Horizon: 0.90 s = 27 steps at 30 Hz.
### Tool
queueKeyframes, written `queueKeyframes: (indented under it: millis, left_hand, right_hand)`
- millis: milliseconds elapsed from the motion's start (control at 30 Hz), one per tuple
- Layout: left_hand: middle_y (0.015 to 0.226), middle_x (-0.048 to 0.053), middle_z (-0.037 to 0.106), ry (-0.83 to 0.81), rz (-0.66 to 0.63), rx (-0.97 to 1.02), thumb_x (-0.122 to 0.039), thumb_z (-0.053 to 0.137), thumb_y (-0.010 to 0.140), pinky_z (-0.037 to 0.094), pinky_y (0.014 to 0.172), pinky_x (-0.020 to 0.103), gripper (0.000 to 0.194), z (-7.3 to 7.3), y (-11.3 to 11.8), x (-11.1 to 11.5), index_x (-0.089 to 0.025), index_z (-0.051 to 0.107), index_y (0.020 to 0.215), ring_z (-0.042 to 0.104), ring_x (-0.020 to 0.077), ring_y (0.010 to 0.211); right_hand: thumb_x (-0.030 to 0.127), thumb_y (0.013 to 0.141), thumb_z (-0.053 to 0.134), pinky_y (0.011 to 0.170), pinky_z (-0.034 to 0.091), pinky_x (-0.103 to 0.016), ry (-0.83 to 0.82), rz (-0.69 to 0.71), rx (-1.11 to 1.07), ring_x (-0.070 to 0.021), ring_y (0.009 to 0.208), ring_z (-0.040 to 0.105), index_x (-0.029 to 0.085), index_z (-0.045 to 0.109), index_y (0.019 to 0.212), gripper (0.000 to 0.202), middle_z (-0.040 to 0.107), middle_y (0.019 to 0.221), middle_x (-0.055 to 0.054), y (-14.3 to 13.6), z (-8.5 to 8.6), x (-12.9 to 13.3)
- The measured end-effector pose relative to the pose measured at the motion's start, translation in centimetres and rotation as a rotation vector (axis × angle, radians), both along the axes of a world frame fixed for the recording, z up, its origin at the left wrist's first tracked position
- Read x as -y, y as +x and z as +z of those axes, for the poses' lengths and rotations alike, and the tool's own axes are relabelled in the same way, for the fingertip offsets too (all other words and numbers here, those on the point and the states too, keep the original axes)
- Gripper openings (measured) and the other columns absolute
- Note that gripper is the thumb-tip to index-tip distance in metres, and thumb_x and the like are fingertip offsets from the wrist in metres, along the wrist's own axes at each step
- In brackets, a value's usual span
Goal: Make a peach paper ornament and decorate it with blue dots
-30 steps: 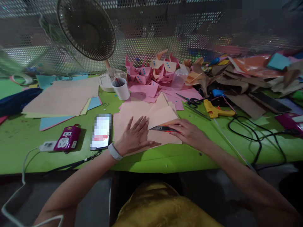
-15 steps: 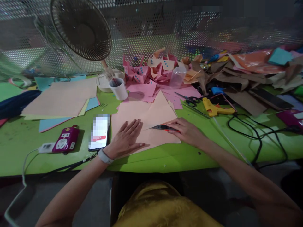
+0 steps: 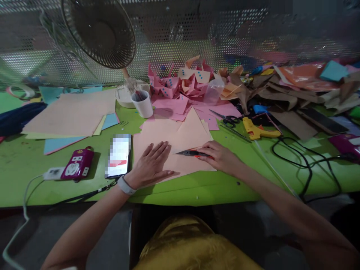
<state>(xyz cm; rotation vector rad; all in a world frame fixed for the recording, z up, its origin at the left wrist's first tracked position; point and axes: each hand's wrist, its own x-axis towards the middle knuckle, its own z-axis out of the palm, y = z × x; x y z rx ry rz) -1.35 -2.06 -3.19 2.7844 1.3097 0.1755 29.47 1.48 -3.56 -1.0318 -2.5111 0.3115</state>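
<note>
My left hand (image 3: 153,163) lies flat on a peach paper sheet (image 3: 160,131), its fingers stretched out and the thumb apart. My right hand (image 3: 221,157) is closed around the handle of a black-and-orange cutter (image 3: 192,153). The cutter's thin pointed tip faces left, over the sheet and a little to the right of my left fingers. Whether the tip touches the paper I cannot tell. Behind the cutter, a pointed peach paper piece (image 3: 192,123) rests on the sheet.
A phone (image 3: 119,155) and a purple power socket (image 3: 78,163) lie left. Behind are a fan (image 3: 102,35), a white cup (image 3: 142,105) and folded pink paper shapes (image 3: 165,86). Black scissors (image 3: 230,120), a yellow glue gun (image 3: 258,130) and black cables (image 3: 308,165) lie right.
The view has shifted slightly. Both hands, the cutter and the peach sheet stay in nearly the same places relative to each other.
</note>
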Motion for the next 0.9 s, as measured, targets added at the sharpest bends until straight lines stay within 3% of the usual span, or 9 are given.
queueKeyframes:
  millis: [367,533,733,900]
  left_hand:
    - [0.161,0.008,0.022,-0.022,-0.002,0.029,-0.069,0.035,0.090,0.011,0.121,0.048,0.088,0.1,0.0,0.0,-0.024,-0.001,0.156,0.017,0.0269,0.149]
    - [0.163,0.006,0.017,-0.050,-0.004,0.016,-0.069,0.035,0.090,0.010,0.121,0.050,0.084,0.2,-0.1,0.0,-0.027,0.004,0.156,0.015,0.0278,0.149]
    - [0.162,0.008,0.020,-0.052,-0.017,0.039,-0.071,0.031,0.090,0.010,0.121,0.048,0.087,-0.1,-0.5,-0.2,-0.023,0.000,0.156,0.015,0.0259,0.149]
    - [0.160,0.004,0.026,-0.162,-0.023,0.090,-0.054,0.023,0.100,0.019,0.120,0.043,0.062,1.2,-0.9,-1.0,-0.026,0.017,0.155,0.021,0.0206,0.148]
  right_hand:
    - [0.032,0.094,0.056,0.080,0.055,-0.039,-0.026,0.031,-0.021,-0.0234,0.095,0.060,0.022,0.067,0.120,0.029,0.063,0.099,-0.010,-1.4,0.4,0.2]
    - [0.031,0.095,0.055,0.082,0.054,-0.040,-0.028,0.023,0.025,-0.0235,0.095,0.059,0.021,0.065,0.122,0.031,0.063,0.099,-0.010,-2.6,0.8,0.0]
    - [0.031,0.095,0.054,0.082,0.054,-0.039,-0.050,0.056,0.010,-0.0231,0.096,0.059,0.022,0.065,0.122,0.031,0.063,0.100,-0.010,-2.8,1.0,0.2]
    - [0.029,0.094,0.056,0.079,0.054,-0.038,-0.008,0.039,0.033,-0.0239,0.096,0.059,0.020,0.066,0.121,0.030,0.063,0.100,-0.010,-2.7,0.8,0.0]
